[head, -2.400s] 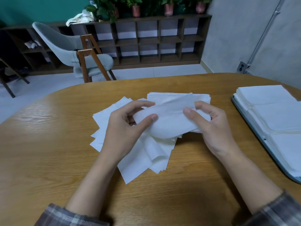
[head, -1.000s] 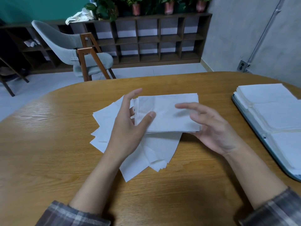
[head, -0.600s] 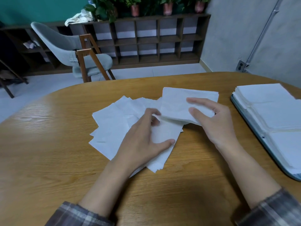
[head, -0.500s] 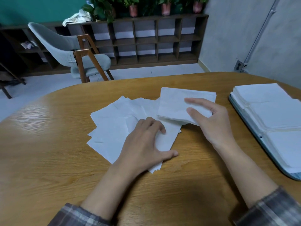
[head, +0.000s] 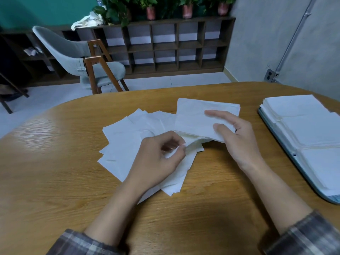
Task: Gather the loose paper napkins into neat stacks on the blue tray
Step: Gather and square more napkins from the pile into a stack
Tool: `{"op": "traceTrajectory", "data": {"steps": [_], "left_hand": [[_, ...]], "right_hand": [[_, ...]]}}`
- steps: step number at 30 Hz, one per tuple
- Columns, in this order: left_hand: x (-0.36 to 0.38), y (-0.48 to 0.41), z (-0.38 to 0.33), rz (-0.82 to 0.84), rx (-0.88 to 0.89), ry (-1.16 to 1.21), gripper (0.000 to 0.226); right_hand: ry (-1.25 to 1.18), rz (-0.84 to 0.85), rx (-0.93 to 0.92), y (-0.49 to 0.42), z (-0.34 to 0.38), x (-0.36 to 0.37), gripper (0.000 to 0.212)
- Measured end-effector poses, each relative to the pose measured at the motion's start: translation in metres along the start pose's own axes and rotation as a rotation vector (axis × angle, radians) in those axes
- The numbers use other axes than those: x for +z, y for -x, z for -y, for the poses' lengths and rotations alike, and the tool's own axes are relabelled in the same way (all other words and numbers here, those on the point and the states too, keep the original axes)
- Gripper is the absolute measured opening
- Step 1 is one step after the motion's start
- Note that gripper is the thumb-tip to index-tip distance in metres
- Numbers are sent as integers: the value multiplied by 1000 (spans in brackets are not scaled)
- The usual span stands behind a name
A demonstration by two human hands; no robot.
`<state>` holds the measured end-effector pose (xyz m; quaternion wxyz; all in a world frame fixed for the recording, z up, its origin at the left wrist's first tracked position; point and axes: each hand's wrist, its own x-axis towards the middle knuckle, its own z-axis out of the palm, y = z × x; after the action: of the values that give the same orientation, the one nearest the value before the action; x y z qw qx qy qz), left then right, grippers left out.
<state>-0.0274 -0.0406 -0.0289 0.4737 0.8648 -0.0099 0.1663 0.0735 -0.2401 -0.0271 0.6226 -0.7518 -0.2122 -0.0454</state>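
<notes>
**Napkins sorted at an oval wooden table**

Head view: A wooden table (head: 55, 181) with a rounded far edge fills the lower part of the room. Beyond it, a grey shell chair (head: 79, 56) on wooden legs stands on pale floor tiles. A long, dark cubby shelf (head: 165, 46) runs along the back, with potted plants (head: 150, 8) and a crumpled white cloth (head: 86, 21) on top. The wall behind is teal on the left. On the right a grey wall (head: 276, 34) carries a conduit down to a socket (head: 270, 75).

The blue tray (head: 329, 199) lies at the table's right edge, and squared white stacks (head: 312, 131) cover it in a row. The loose napkins (head: 125, 144) are fanned out untidily on the bare wood at mid-table, well apart from the tray.

The person's left hand (head: 158, 162) rests on this spread with its fingers curled, pinching the edge of one sheet between thumb and fingertips. The right hand (head: 239, 142) grips a small bundle (head: 195, 118) of squared napkins. It is held just beyond the pile's right side, its near edge lifted off the wood. The thumb and one outstretched finger lie on top, and the other fingers are hidden beneath. Plaid sleeves (head: 88, 243) cover both forearms at the bottom of the frame.
</notes>
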Motion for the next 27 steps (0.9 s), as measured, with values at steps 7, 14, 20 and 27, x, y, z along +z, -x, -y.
{"op": "traceTrajectory", "data": {"steps": [7,14,20,27], "left_hand": [[-21,-5,-6,-9,-45,468,11],[-24,-7,-6,-19,-181,743,9],[-20,-8,-7,-98,-166,559,12],[-17,-9,-5,-218,-131,361,31]], "right_hand": [[-39,-15,-12,1,-2,2,42],[-318,123,76,0,-3,2,31],[-312,292,71,11,8,10,23],[-246,204,102,11,13,13,18]]}}
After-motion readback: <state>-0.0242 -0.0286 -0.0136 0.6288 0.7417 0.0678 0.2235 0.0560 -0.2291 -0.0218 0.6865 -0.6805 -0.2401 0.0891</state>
